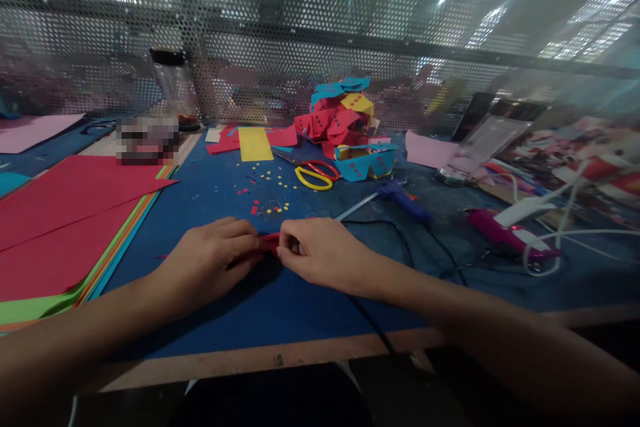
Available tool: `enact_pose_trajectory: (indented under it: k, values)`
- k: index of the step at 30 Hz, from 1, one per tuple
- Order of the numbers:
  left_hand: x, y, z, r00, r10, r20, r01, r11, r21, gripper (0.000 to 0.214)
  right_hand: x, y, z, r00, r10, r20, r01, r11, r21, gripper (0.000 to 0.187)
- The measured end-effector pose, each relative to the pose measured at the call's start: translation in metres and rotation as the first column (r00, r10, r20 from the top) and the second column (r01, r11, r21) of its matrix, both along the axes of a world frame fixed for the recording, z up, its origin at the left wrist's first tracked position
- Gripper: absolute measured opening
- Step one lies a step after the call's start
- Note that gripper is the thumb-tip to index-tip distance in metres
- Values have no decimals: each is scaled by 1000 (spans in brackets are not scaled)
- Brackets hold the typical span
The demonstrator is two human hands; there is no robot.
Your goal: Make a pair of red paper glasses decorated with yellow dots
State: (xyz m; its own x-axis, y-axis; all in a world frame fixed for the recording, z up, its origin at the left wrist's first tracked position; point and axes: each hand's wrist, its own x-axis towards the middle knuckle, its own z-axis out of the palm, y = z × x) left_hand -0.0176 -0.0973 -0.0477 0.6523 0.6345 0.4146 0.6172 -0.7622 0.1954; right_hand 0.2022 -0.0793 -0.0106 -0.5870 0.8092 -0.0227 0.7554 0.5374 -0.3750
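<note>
My left hand (210,260) and my right hand (315,250) meet at the middle of the blue mat (240,313), both pinched on a small piece of red paper (269,241) held between their fingertips. Most of the paper is hidden under the fingers. Just beyond the hands, tiny red and yellow paper scraps (267,203) lie scattered on the mat.
A stack of red and coloured sheets (65,227) lies at left. Yellow-handled scissors (315,177), a yellow strip (255,144) and a pile of dotted paper cubes (345,120) sit behind. A blue glue gun (400,197), a pink one (505,233) and cables lie at right. A perforated metal wall stands at the back.
</note>
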Motion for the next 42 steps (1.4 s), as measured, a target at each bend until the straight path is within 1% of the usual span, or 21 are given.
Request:
enact_pose_trajectory:
  k: [5, 15, 21, 25, 29, 31, 34, 37, 42]
  values:
    - [-2, -1, -2, 1000, -27, 0, 27, 998, 57, 21, 0, 0, -2, 1000, 2, 30, -3, 1000, 27, 11]
    - [-2, -1, 1, 998, -58, -24, 60, 993, 102, 26, 1, 0, -4, 1000, 11, 22, -13, 998, 57, 12]
    - [-2, -1, -1, 997, -73, -32, 76, 990, 115, 23, 0, 0, -1, 998, 8, 56, -10, 999, 31, 13]
    - [-1, -2, 1, 997, -63, -50, 68, 992, 109, 24, 1, 3, 5, 997, 11, 82, -11, 1000, 4, 24]
    - [0, -2, 2, 997, -59, -58, 65, 992, 106, 24, 3, 6, 11, 999, -24, 33, 27, 996, -85, 31]
    - [0, -2, 2, 997, -59, -53, 65, 992, 105, 24, 3, 7, 10, 999, -31, 14, 32, 995, -90, 31]
    - [0, -1, 1, 997, -62, -52, 67, 993, 100, 24, 3, 5, 6, 1000, -30, -6, 29, 996, -88, 29]
    - [0, -2, 1, 997, -55, -62, 61, 993, 102, 24, 2, 4, 3, 999, -30, -15, 29, 995, -92, 23]
    - [-2, -2, 1, 996, -53, -66, 59, 993, 103, 24, 2, 5, 3, 1000, -27, 4, 27, 997, -73, 17]
